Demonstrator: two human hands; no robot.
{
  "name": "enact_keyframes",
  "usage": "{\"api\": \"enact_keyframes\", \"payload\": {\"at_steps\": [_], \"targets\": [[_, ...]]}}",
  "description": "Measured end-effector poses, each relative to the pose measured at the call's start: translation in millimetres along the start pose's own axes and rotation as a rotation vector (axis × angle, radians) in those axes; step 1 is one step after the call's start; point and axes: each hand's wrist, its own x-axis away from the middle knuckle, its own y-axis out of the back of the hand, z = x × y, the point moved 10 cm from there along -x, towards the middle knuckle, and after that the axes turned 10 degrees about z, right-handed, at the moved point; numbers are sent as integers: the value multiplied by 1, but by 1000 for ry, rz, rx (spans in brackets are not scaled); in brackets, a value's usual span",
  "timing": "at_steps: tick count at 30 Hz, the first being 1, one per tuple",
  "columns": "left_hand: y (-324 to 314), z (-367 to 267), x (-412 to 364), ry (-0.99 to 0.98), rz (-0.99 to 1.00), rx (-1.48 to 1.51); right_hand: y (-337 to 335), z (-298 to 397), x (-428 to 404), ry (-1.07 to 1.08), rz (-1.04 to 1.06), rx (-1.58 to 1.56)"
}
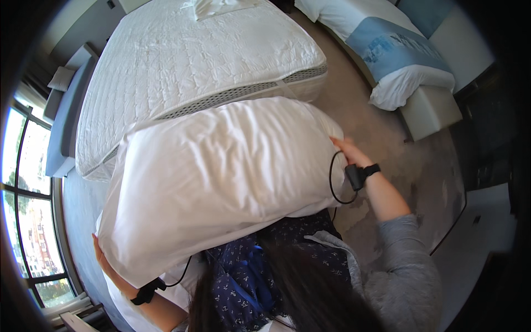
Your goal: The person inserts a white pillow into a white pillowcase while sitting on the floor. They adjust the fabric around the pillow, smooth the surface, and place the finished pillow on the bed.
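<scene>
A large pillow in a white pillowcase (224,162) spans the space in front of my body, its surface creased near the middle. My right hand (348,150) grips its right end, the fingers partly hidden against the cloth. At the lower left corner, my left hand (105,259) holds the pillow from its outer side. Both wrists wear black straps with cables. Beyond the pillow stands a bed with a white quilted mattress cover (199,62), and a grey mesh mattress side shows below its edge.
White folded linen (222,7) lies at the mattress's far end. To the right, another bed carries a blue bed runner (394,50), with an upholstered bench (431,110) at its foot. A blue-grey sofa (68,116) and a window (35,207) line the left. White bedding (128,305) lies below the pillow.
</scene>
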Motion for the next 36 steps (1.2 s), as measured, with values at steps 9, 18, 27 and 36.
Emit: {"api": "enact_keyframes", "payload": {"at_steps": [9,18,27,36], "targets": [[235,155,-2,475,113,-782,-87,116,34,563,142,226],[-87,-77,10,141,634,-562,-90,203,103,765,-50,808],[-321,-61,35,-233,1191,-733,-175,57,60,669,240,1350],[-370,-179,-96,-347,1007,-53,-66,-24,35,134,422,549]]}}
